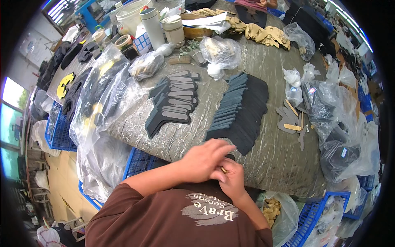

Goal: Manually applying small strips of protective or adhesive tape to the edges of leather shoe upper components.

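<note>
- Fingers bent and drawn close together, the left hand crosses above the right hand at the near edge of the desk; the overlap hides much of the grip.
- Between the fingers shows a small tan bit; whether it is pinched, and by which hand, cannot be told.
- Just beyond the right hand's fingers, a dark tip peeks out, too covered to say whether it is held or lies on the desk.
- Small fingertip work on a piece, close to the body, appears to be the step in hand; any next move would call for a light touch and care not to nudge the row in front.
- That row, a fanned stack of black pieces with blue-grey edges, lies overlapped just ahead of the hands.
- Farther left, dark pieces topped with grey strips form a second group.
- Well to the right, loose grey and tan strips lie scattered near clear plastic bags.
</note>
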A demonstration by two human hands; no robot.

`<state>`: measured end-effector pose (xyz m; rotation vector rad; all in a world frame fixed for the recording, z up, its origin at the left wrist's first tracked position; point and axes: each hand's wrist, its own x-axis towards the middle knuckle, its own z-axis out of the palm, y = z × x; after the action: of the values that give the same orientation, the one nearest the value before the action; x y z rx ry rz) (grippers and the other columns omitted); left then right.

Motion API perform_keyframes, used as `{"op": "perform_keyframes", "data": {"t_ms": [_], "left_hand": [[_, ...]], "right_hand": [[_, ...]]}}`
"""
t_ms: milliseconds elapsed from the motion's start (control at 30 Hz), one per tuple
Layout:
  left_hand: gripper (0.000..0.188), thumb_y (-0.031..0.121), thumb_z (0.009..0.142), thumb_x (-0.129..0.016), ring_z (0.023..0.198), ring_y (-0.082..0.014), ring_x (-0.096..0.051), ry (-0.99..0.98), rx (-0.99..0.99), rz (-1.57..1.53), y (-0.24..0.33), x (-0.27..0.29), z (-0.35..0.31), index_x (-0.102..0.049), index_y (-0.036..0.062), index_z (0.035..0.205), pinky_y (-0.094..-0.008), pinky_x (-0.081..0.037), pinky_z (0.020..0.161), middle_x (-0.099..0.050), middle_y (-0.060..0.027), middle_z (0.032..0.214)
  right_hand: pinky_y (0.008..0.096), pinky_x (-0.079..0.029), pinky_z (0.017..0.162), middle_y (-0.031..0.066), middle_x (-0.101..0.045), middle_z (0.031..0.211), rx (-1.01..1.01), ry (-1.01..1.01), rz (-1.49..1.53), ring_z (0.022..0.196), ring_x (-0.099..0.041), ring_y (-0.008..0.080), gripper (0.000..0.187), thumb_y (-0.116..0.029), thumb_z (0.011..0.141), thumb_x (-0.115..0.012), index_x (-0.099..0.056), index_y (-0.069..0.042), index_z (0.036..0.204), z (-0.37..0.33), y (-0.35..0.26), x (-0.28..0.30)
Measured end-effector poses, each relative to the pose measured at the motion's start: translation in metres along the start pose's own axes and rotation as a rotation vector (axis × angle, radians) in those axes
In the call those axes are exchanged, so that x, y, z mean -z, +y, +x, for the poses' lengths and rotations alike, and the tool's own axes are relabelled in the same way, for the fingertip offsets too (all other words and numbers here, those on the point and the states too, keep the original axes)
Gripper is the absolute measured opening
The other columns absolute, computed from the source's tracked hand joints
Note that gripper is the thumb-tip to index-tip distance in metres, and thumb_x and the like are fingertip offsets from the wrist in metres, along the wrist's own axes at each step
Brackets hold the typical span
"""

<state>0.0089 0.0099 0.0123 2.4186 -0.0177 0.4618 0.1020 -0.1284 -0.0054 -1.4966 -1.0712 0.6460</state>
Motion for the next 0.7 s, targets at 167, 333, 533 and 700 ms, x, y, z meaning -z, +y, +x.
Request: {"op": "perform_keyframes", "data": {"t_ms": [167,333,533,700], "left_hand": [[0.093,0.067,0.068,-0.052,0.104,-0.0341,-0.053,-0.100,-0.038,-0.080,0.006,-0.013,0.006,-0.039,0.0008,0.133,-0.0395,-0.049,0.081,-0.051,-0.0157,0.117],[0.097,0.074,0.070,-0.045,0.104,-0.0386,-0.052,-0.086,-0.046,-0.162,0.003,-0.021,0.002,-0.038,0.0002,0.132,-0.0421,-0.046,0.085,-0.051,-0.0192,0.117],[0.083,0.069,0.084,-0.040,0.109,-0.0307,-0.055,-0.003,0.128,-0.627,-0.003,-0.027,-0.005,-0.042,-0.0020,0.128,-0.0376,-0.044,0.092,-0.055,-0.0181,0.118],[0.024,0.020,0.094,-0.055,0.103,-0.0211,-0.059,0.126,0.412,-0.808,-0.017,-0.014,0.000,-0.063,0.0001,0.104,-0.0337,-0.048,0.086,-0.060,-0.0116,0.114]], "right_hand": [[0.0255,-0.049,0.069,0.0066,-0.067,0.084,-0.209,0.004,0.205,0.079,-0.062,0.0121,0.009,-0.001,0.082,-0.064,-0.064,0.004,0.090,-0.007,0.003,0.004],[0.0239,-0.049,0.070,0.0047,-0.067,0.088,-0.329,0.012,0.336,0.081,-0.061,0.0095,0.010,-0.003,0.083,-0.065,-0.064,0.004,0.091,-0.011,0.007,0.002],[0.0195,-0.044,0.060,0.0009,-0.063,0.080,-0.364,0.013,0.584,0.070,-0.056,0.0054,0.005,-0.003,0.083,-0.064,-0.064,0.001,0.086,-0.014,0.017,-0.003],[0.0204,-0.035,0.048,0.0021,-0.052,0.075,-0.478,0.042,1.119,0.050,-0.040,0.0065,0.003,-0.007,0.086,-0.053,-0.053,-0.004,0.088,-0.011,0.016,0.001]]}}
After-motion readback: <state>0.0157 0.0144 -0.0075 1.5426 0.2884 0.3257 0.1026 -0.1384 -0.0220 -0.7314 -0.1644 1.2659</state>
